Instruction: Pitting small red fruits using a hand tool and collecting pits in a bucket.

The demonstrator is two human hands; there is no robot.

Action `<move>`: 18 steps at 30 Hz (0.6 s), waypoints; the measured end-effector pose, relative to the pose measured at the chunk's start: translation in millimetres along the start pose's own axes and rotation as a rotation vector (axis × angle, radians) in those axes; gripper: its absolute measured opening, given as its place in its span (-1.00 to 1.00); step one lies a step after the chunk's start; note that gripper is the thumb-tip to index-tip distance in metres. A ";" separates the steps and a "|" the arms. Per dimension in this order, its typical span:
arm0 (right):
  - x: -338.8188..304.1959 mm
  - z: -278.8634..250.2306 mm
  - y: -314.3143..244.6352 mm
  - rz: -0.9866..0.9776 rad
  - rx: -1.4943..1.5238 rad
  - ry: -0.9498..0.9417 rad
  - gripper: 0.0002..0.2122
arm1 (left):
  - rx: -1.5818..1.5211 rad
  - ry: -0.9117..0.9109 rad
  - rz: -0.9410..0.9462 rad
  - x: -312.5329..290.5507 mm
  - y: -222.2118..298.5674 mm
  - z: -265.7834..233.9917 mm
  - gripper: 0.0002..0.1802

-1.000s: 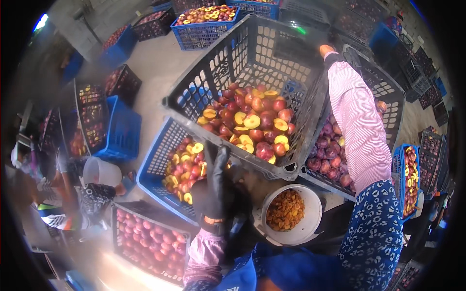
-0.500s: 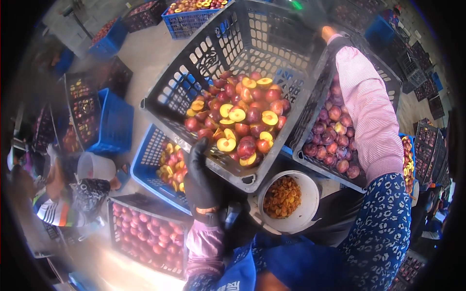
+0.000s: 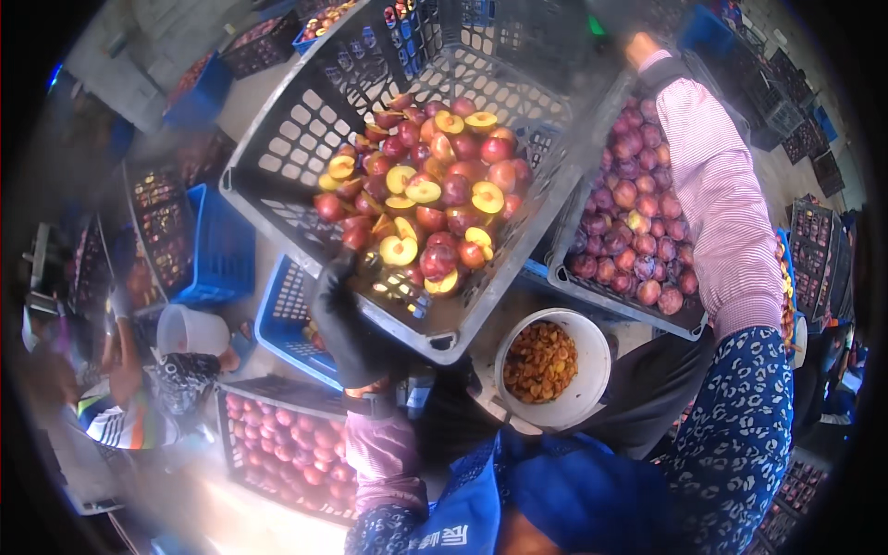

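A black plastic crate with halved and whole plums inside is tilted in front of me, over a blue crate that it partly covers. My left hand, in a black glove, is closed on its near rim. My right hand reaches to its far right corner and appears closed on the rim there; the fingers are partly hidden. Under my right forearm stands another black crate of whole plums. A white bucket with plum pits and scraps stands between my legs.
A black crate of whole plums stands at the near left. Another person works at the left beside a white bucket and a large blue crate. Stacked dark crates line the right side.
The held crate has shifted left and slightly farther away in view, hiding more of the blue crate and its plums. Both hands have kept their grip.
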State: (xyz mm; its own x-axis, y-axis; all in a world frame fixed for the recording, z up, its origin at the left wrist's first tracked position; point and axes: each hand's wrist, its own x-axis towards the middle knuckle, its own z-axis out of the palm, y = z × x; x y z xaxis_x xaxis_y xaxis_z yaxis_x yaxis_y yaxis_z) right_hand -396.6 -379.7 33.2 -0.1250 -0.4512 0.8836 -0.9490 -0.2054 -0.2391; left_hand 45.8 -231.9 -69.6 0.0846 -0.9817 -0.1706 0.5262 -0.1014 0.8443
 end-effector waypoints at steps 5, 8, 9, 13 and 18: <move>-18.9 31.7 -23.3 0.370 0.059 0.088 -0.68 | 0.542 -0.278 0.541 64.3 40.5 -52.5 -0.81; -45.1 32.0 7.5 0.443 -0.166 0.070 -0.69 | 0.631 -0.360 0.564 110.1 53.0 -51.3 -0.76; -61.9 53.2 4.6 0.522 -0.166 0.115 -0.69 | 0.712 -0.367 0.574 125.7 59.7 -61.8 -0.74; -115.9 92.0 -24.7 0.514 0.063 0.303 -0.66 | 1.253 -0.385 0.685 193.9 51.2 -98.6 -0.57; -93.0 105.6 -99.3 0.451 -0.174 0.062 -0.61 | 1.189 -0.347 0.687 259.9 22.4 -183.8 -0.47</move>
State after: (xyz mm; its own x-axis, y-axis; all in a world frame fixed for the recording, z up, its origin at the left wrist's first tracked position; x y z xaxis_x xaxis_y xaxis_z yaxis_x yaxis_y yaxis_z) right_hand -260.2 -409.1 -67.8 -0.5467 -0.4082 0.7311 -0.8300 0.1493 -0.5374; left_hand 235.1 -459.6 -188.4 -0.2724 -0.8619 0.4276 -0.5644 0.5031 0.6545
